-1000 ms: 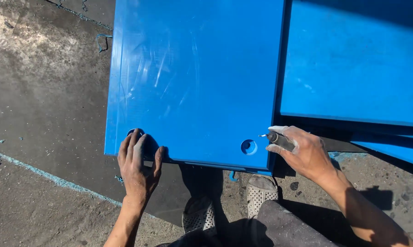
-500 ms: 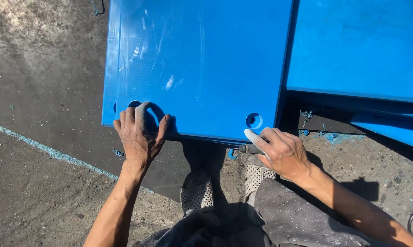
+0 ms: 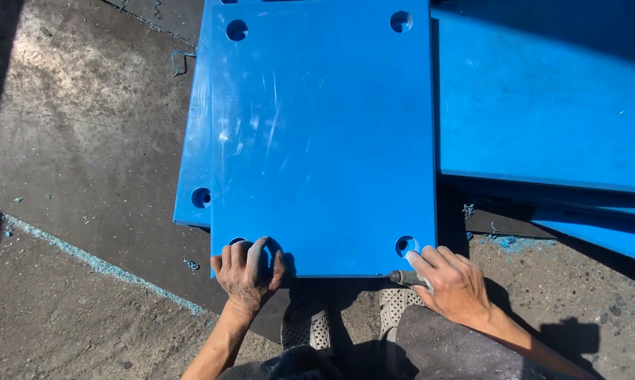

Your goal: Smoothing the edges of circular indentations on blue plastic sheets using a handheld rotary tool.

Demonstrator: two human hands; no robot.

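Blue panel (image 3: 324, 141): left hand (image 3: 249, 274) flat on it; right hand (image 3: 452, 285) grips tool (image 3: 404, 277).

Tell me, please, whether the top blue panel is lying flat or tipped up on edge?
Flat. The top blue panel lies face up on another blue panel; the left hand presses its near edge.

Hidden: your left hand (image 3: 249, 271) covers the top blue panel's (image 3: 324, 141) near-left hole; your right hand (image 3: 452, 283) conceals most of a small metal tool (image 3: 402, 277), kind unclear. Lower panel (image 3: 193, 169): mostly covered. Right-hand panels (image 3: 542, 98): cropped by frame edge.
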